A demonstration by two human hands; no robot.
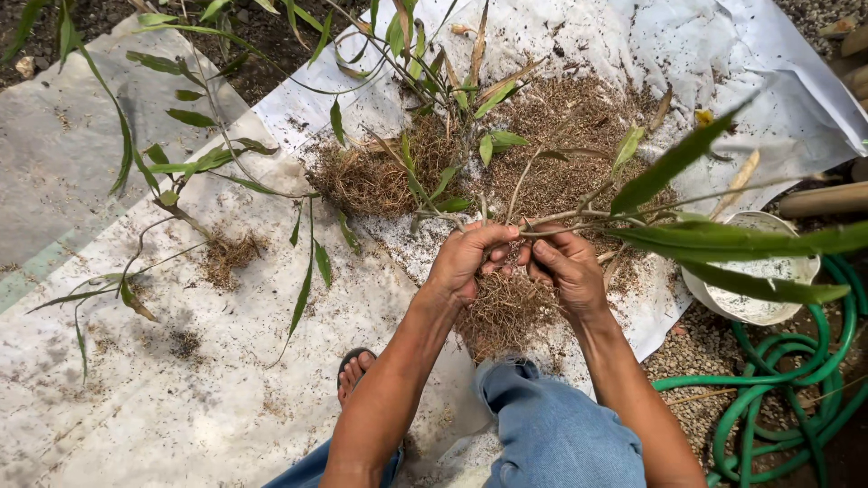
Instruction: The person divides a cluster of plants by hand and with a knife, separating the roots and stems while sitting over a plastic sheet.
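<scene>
My left hand (466,258) and my right hand (568,267) grip a clump of plant stems where the stems meet a brown, tangled root ball (502,312) that hangs below my fingers. Long thin stems with green leaves (705,239) fan out to the right and upward from my hands. Another leafy plant (217,163) lies on the white sheet to the left, its stems reaching toward my left hand.
A white plastic sheet (181,398) covers the ground with piles of brown root debris (551,126) on it. A white bowl (755,276) sits at right beside a coiled green hose (778,389). My sandalled foot (354,370) and jeans-clad knee (551,425) are below.
</scene>
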